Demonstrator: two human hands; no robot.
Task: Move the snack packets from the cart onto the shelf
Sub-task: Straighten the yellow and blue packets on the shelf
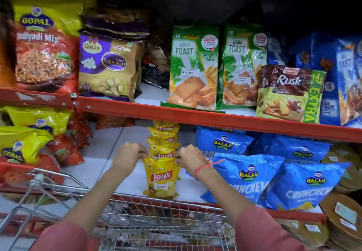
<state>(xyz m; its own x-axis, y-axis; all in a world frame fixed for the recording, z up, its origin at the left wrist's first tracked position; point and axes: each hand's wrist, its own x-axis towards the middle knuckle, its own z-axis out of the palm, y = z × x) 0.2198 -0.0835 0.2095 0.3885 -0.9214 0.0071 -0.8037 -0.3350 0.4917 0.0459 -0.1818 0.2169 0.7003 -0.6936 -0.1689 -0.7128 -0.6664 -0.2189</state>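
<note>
A yellow Lay's packet point(161, 178) stands upright at the front of the lower shelf point(125, 180). My left hand point(128, 155) pinches its top left corner and my right hand point(191, 156) pinches its top right corner. Behind it, a row of more yellow Lay's packets point(163, 142) runs back into the shelf. The wire cart point(156, 221) is below my arms, against the shelf's red front edge; no packets show in the part I can see.
Blue Balaji packets point(274, 180) lie right of the Lay's row, yellow and red Gopal bags point(21, 145) to the left. The upper shelf point(195, 114) holds toast and rusk packs. Brown stacked plates point(340, 217) sit at the far right.
</note>
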